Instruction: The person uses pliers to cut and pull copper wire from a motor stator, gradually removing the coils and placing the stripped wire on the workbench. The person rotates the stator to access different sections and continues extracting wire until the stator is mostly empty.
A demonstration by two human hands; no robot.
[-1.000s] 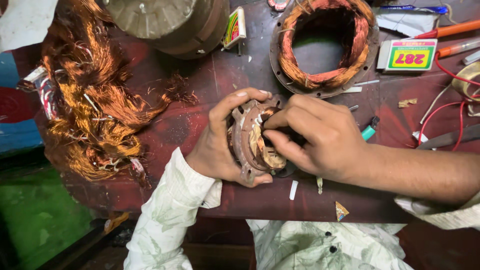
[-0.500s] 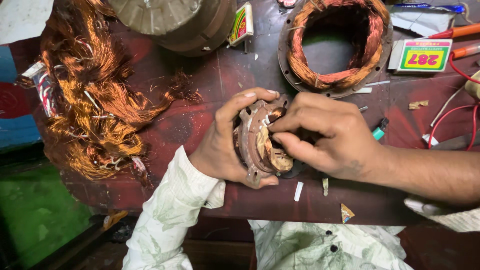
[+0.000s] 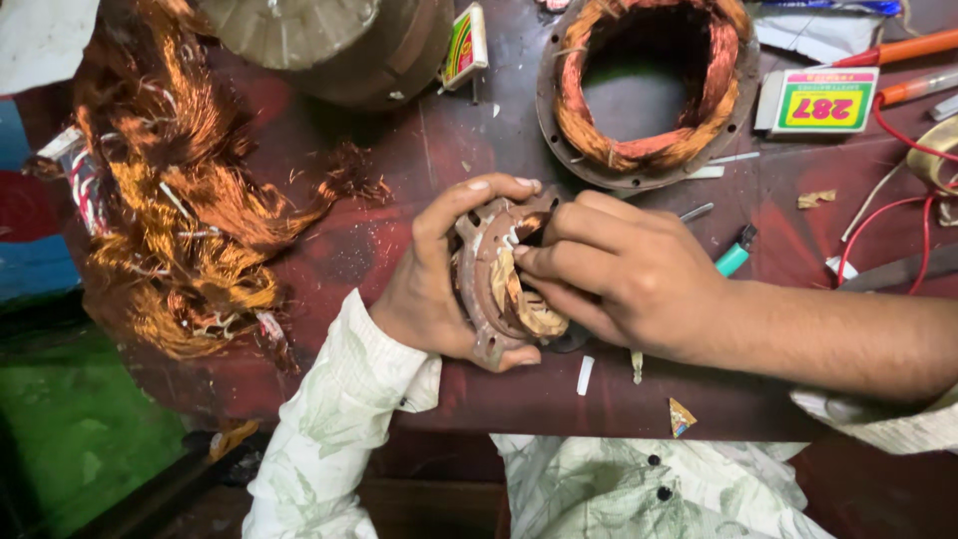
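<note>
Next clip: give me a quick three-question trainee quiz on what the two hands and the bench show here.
1. True or false: the left hand grips the rusty round stator core on edge above the table.
2. Which part of the right hand works inside the core? A) fingertips B) palm C) wrist
3. What lies heaped at the left of the table?

Key
1. True: thumb over the top, fingers under the bottom rim.
2. A: the fingertips press at the pale lining in the core.
3. A tangled pile of loose copper wire; a second, wound stator sits at the far edge.
</note>
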